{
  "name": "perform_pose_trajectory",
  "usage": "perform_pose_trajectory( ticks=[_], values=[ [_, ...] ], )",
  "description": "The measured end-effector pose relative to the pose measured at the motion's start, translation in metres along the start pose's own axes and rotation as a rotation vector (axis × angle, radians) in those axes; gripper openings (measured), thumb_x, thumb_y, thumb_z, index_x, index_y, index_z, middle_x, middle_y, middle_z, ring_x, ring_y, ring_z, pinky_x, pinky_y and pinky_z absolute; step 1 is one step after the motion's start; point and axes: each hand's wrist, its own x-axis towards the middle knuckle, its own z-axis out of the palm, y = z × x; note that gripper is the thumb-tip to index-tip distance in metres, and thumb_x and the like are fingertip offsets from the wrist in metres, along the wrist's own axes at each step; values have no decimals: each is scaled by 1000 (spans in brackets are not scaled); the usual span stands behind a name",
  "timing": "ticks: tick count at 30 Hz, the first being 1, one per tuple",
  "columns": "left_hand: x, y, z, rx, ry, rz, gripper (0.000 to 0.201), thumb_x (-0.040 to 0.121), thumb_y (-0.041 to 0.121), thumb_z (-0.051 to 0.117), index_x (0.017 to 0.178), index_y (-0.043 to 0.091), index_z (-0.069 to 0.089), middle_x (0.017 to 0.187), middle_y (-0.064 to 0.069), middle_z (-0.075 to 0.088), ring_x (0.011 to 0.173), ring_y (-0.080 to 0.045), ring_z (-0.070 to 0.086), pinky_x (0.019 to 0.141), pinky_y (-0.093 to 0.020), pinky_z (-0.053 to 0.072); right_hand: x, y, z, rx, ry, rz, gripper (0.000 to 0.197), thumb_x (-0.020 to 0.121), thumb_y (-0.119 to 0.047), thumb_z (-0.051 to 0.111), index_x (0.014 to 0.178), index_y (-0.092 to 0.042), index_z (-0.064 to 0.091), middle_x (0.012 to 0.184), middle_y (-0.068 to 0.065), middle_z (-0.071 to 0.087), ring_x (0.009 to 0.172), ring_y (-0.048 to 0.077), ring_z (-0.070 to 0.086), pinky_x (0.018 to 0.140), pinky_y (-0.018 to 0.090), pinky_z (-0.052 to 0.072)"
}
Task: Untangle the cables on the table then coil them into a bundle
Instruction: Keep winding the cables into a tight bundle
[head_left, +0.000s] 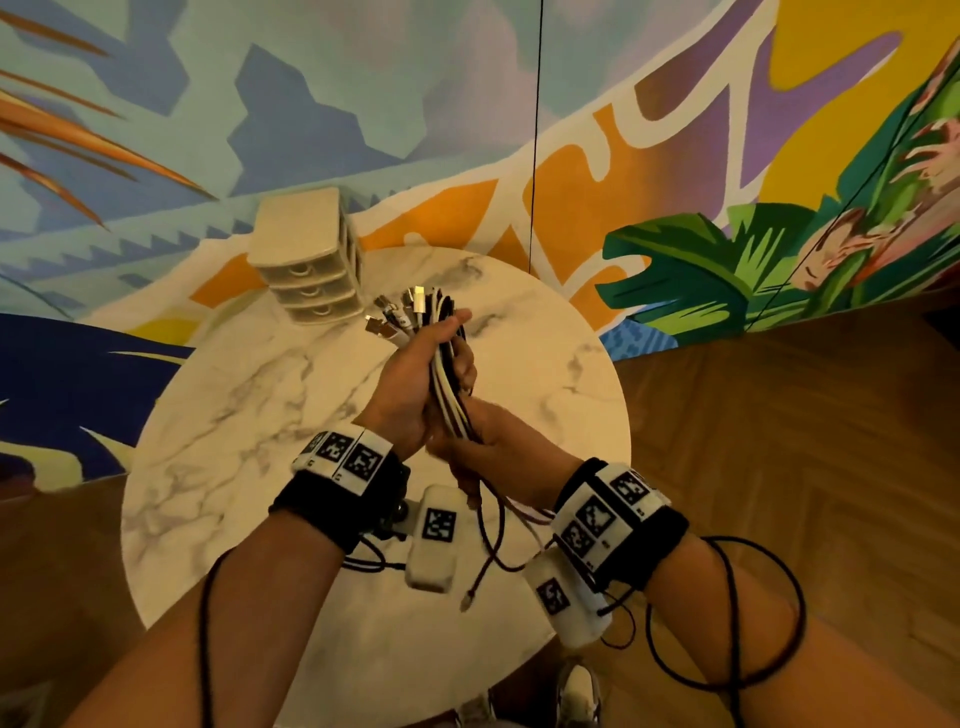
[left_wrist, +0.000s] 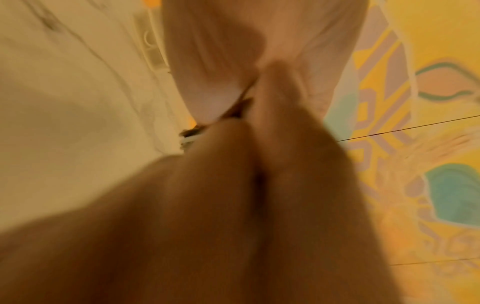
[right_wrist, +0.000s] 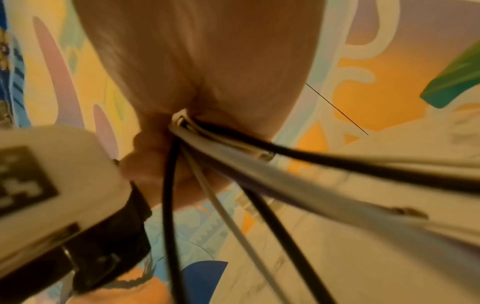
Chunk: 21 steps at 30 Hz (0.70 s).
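- The left hand (head_left: 415, 374) is wrapped tight around the cables (head_left: 448, 379), with its fingers curled over them near their top.
- The right hand (head_left: 488, 441) sits just below it and touches it. It seems to hold the same cables lower down, but its fingers are mostly hidden, so how tight it holds cannot be told for sure.
- The cables are black and white and are held up in the air above the table (head_left: 249, 415), not lying on it.
- The held part of the cables runs up and away from the person. The plugs (head_left: 400, 312) stick out past the left hand, toward the far side of the table.
- The loose tails (head_left: 488, 535) hang down out of the right hand, toward the person. One end (head_left: 467, 603) dangles low over the near part of the table.
- So the long loose part lies below the grip, on the right hand's side. The right hand is the nearer one to gather it up, it seems.
- The cables look lined up side by side, so the untangling looks mostly done. Coiling looks like the next job.
- A small set of drawers (head_left: 306, 260) stands at the far edge of the table, near the plugs but not touching them.
- The table is round, with bare top to the left of the hands and more on the right.
- Its near edge is close under the wrists, so the hanging tails could slip off that side.
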Motion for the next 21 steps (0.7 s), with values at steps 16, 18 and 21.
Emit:
perform_pose_trajectory(
  ticks=[16, 18, 21],
  values=[
    [-48, 25, 13, 627, -286, -55, 34, 89, 5, 56, 57, 14, 49, 39, 0, 32, 30, -11, 24, 36, -18, 18, 17, 24, -73, -851, -171, 439, 37, 92, -26, 56, 57, -20, 45, 56, -2, 44, 52, 13, 38, 58, 27, 35],
    [-50, 19, 16, 768, -264, -31, 32, 86, 2, 61, 58, 15, 49, 38, 3, 40, 32, -10, 34, 38, -19, 27, 18, 16, -80, -905, -199, 468, 33, 92, -28, 54, 62, -15, 52, 56, 2, 52, 52, 16, 45, 51, 26, 37],
    [-52, 6, 17, 958, -372, 23, 25, 81, 10, 70, 81, 35, 66, 61, 5, 66, 56, -12, 55, 59, -26, 47, 21, 9, -88, -942, -245, 496, 26, 93, -24, 53, 91, -2, 66, 75, 13, 66, 65, 23, 58, 65, 31, 50]
  ],
)
